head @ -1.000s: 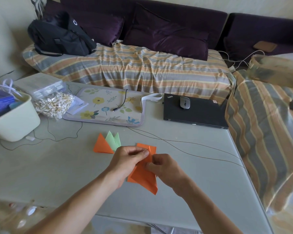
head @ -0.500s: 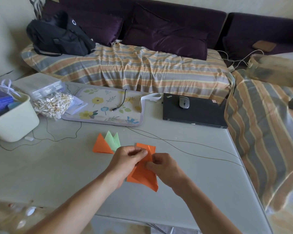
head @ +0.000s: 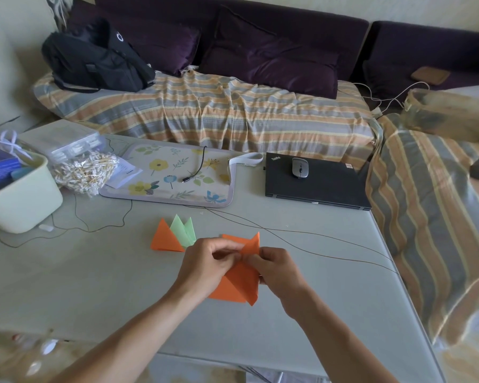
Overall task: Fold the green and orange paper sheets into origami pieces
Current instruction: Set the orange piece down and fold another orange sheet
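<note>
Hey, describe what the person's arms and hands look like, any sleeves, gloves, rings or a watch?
Both forearms are bare right down to the frame's lower edge, with no sleeve in view. The left hand and right hand wear no gloves. No ring, watch or bracelet shows on the visible sides of the fingers and wrists; the palms and undersides are hidden.

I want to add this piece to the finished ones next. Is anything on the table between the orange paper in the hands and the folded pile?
Nothing visible. The orange paper, pinched by the left hand and right hand, has only bare table between it and the folded pieces.
</note>
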The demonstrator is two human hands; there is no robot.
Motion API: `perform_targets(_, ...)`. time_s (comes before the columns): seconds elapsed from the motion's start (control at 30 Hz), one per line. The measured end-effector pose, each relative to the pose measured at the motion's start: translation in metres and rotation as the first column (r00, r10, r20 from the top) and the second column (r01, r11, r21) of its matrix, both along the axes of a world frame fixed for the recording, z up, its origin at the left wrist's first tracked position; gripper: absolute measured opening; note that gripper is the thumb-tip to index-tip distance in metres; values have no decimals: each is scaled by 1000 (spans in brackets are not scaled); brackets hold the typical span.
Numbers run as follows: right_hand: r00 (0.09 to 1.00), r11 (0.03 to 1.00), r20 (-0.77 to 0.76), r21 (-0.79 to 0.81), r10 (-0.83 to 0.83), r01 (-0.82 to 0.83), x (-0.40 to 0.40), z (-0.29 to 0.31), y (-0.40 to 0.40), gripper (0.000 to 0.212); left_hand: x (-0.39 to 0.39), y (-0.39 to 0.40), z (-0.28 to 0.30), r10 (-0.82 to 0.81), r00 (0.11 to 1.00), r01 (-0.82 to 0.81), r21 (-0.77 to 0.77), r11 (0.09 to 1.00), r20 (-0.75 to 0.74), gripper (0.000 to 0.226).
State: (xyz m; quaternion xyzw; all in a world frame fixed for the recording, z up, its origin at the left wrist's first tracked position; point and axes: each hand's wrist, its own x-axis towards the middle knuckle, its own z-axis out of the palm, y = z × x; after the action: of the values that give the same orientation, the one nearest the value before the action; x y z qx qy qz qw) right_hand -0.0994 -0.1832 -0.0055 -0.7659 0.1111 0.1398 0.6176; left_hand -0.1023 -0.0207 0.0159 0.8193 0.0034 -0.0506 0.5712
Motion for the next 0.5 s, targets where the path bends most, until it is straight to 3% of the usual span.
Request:
perform_targets(0.2,1000,1000,-10,26,-17,17,0,-3,-2,39,2,2,-2,-13,1000,13,-11,1000,-20,25)
perform_targets(0.4,999,995,15,92,-38,37,1,2,0,43,3,2,-2,-5,994,-9,-124,992,-110,33)
perform_targets(0.5,991,975,37,189,-129,120,2,6,-2,18,2,2,-5,-59,983,39,-117,992,-174,30)
